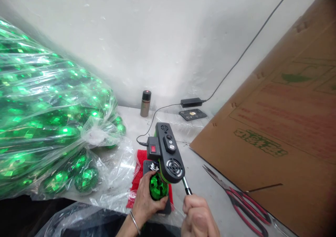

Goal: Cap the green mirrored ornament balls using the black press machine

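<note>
My left hand, with a bangle at the wrist, is closed around a shiny green faceted ball. The ball sits beneath the head of a small black bench drill press, which hides its top and any bit above it. At lower right my right hand is wrapped round the press's lever. Under the machine's base lies a red cloth. A box with a red switch is fixed to the machine's left side, with a cable running into it.
A large clear plastic bag full of green balls fills the left. Scissors with red and black handles lie at right by a cardboard box. Toward the wall are a spray can, power adapter and dark phone-like slab.
</note>
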`<state>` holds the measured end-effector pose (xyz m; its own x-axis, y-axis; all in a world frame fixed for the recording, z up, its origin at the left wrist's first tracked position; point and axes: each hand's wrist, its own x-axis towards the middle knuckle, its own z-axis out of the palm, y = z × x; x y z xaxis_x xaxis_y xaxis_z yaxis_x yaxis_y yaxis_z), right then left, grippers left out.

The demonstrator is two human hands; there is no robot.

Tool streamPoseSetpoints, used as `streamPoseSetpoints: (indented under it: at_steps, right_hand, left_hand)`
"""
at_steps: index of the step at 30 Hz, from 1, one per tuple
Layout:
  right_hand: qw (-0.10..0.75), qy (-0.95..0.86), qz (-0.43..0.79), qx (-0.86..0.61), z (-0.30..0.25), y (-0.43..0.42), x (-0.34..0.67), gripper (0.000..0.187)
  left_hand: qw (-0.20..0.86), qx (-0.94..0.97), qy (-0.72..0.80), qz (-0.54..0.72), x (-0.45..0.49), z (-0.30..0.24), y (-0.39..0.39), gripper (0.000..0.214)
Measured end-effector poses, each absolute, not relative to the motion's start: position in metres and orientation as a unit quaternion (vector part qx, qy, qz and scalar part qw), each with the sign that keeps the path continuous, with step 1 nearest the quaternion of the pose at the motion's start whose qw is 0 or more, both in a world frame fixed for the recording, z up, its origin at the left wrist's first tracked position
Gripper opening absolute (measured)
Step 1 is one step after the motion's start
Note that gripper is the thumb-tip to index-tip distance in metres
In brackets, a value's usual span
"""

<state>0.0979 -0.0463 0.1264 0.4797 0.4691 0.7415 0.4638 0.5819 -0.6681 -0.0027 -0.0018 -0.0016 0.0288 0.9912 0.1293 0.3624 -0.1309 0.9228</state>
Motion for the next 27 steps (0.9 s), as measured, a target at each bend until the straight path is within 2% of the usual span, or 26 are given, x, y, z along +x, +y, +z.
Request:
streamPoseSetpoints:
  at_steps: [12,21,27]
  right_hand:
    - [0.769,-0.502,-0.046,-0.393,0.124,-0.034,0.098,0.048]
    - [0.746,-0.527,-0.079,-0.398,0.087,-0.035,0.099,0.045]
    - [0.748,-0.539,-0.033,-0.385,0.138,-0.033,0.106,0.043]
  left_hand:
    - [0.363,0.616,0.549,0.433,0.001,-0.009,0.0,0.08]
    - [0.343,0.629,0.538,0.445,0.003,-0.009,0.001,0.078]
    - [0.359,0.621,0.539,0.442,0.002,-0.003,0.002,0.078]
